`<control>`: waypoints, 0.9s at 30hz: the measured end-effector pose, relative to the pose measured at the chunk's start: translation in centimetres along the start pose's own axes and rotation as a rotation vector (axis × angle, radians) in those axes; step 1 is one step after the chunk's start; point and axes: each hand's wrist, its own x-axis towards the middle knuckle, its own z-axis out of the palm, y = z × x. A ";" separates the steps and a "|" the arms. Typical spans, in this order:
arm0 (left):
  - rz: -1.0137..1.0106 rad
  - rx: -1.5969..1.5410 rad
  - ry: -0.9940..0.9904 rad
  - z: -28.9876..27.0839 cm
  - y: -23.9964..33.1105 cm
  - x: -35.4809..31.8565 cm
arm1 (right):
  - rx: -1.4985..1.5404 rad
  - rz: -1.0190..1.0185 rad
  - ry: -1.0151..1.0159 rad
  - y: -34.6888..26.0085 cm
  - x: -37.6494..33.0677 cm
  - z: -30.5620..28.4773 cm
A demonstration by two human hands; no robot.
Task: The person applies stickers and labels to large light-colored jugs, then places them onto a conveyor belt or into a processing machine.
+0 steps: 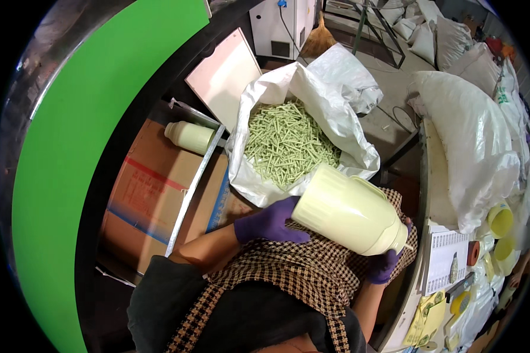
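A pale yellow-green plastic thermos jug lies tilted across my lap, its wide base toward the upper left and its narrow neck toward the lower right. My left hand, in a purple glove, holds the base end from the side. Around the neck my right hand, also gloved in purple, is closed, with some fingers hidden behind it. A short pale stub sticks out at the neck end. Just beyond the jug stands an open white woven sack full of small pale green sticks.
At left, a second pale jug lies on cardboard boxes behind a metal rail. A green machine surface curves along the left. On the right table are a white sack, a notebook and yellow papers.
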 end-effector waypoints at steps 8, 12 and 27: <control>0.330 1.044 0.095 -0.8 3.8 1.3 | -0.624 -0.404 -0.735 -1.8 4.9 7.1; 0.167 0.654 0.151 1.2 3.0 2.4 | -0.556 -0.472 -0.811 -0.2 6.0 9.0; 0.322 0.801 0.136 3.9 -0.9 3.0 | -1.245 -0.265 -0.494 0.6 -3.9 6.4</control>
